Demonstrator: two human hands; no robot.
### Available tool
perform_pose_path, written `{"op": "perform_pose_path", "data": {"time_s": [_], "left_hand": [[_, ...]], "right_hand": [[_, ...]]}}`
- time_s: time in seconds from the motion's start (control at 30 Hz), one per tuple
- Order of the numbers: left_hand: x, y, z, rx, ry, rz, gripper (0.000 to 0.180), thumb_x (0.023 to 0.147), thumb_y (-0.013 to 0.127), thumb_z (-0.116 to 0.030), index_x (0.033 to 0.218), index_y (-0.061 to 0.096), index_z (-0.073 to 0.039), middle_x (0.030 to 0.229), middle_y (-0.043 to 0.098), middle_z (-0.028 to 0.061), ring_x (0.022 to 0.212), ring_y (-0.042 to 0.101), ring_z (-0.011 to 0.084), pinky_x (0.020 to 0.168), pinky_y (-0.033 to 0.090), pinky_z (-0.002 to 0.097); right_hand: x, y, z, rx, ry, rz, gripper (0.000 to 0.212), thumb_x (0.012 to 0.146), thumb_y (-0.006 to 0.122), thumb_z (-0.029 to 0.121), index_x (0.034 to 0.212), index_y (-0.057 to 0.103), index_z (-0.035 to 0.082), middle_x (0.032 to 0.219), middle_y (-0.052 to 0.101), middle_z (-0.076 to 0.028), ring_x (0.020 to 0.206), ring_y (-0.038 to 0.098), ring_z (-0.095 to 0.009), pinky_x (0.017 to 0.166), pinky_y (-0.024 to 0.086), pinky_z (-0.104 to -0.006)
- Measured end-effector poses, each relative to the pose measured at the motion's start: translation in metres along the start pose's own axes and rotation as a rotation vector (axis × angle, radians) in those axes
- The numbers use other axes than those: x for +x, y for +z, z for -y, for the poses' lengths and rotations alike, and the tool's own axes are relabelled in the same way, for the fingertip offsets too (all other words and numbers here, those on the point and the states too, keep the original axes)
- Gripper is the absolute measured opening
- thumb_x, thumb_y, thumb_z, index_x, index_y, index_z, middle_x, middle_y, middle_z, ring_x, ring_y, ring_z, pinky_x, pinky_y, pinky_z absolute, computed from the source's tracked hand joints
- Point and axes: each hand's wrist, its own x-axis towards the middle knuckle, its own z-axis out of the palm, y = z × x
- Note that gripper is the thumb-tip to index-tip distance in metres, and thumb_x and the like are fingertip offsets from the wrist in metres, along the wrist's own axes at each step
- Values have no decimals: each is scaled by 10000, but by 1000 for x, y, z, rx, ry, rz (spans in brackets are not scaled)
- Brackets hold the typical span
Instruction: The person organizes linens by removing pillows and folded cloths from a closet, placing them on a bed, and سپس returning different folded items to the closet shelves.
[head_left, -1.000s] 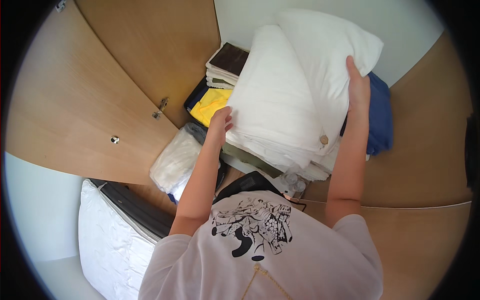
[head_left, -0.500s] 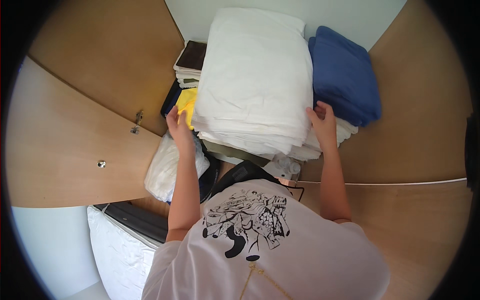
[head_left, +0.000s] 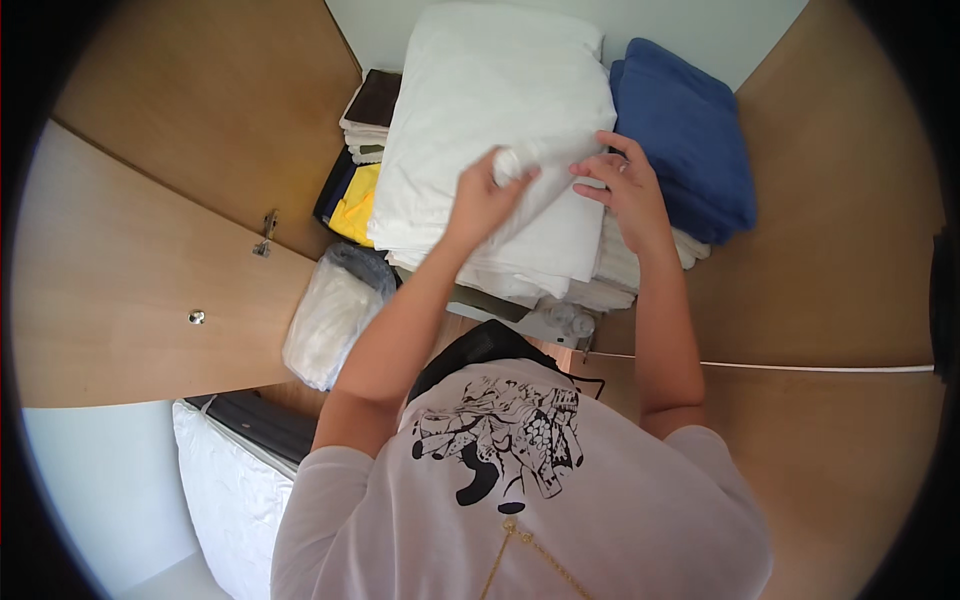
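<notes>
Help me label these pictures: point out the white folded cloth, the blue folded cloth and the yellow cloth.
White folded cloth (head_left: 497,100), head view: upper face.
Blue folded cloth (head_left: 683,135), head view: middle of upper face.
Yellow cloth (head_left: 357,208), head view: exposed part.

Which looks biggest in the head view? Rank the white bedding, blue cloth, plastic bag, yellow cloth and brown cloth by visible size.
1. White bedding
2. Blue cloth
3. Plastic bag
Yellow cloth and brown cloth come last, too alike to rank; both are partly hidden.

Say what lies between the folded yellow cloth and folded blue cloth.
In the head view: thick folded white cloth, with left hand and right hand over it.
</notes>
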Motion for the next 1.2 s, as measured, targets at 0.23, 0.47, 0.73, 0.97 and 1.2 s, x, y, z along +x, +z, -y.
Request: {"op": "perform_pose_path", "data": {"time_s": [0.23, 0.47, 0.73, 0.97, 1.2], "left_hand": [[11, -123, -138, 239, 274, -547, 259, 780, 710, -261, 920, 669, -47, 777, 641, -12, 709, 558, 71, 643, 448, 220], [-192, -285, -237, 554, 150, -1255, 344, 843, 609, -267, 1081, 594, -19, 1090, 594, 94, 970, 556, 194, 862, 430, 302], [-499, -336, -324, 903, -321, -1684, 550, 842, 597, -411, 1206, 532, -4, 1157, 567, 125, 1000, 552, 251, 880, 429, 325], [-702, -314, -234, 1733, -1307, -1143, 474, 870, 554, -372, 1240, 520, -78, 1076, 620, 158, 901, 621, 305, 746, 482, 379], [-792, -219, 5, 852, -1262, -774, 501, 781, 631, -85, 1255, 480, -27, 1100, 590, 213, 1035, 569, 332, 862, 452, 379]], "right_hand": [[-8, -29, -40, -90, 43, -143, 260, 874, 551, 122, 1111, 527, 17, 944, 578, -66, 926, 583, -161, 790, 488, -304], [-19, 6, -49, -248, -144, -101, 146, 858, 580, 94, 974, 592, 5, 876, 597, -25, 791, 532, -88, 729, 436, -232], [-21, 103, -66, -439, -270, 92, 133, 847, 584, 92, 968, 605, 41, 892, 613, -68, 863, 577, -148, 734, 456, -271], [-20, 119, -117, -767, -498, -279, 269, 734, 627, 85, 1002, 615, 64, 993, 589, -145, 947, 563, -289, 822, 453, -358], [-26, 24, -137, -1246, -382, -926, 508, 680, 683, 214, 1097, 546, -43, 1077, 579, -221, 969, 538, -380, 887, 418, -402]]}}
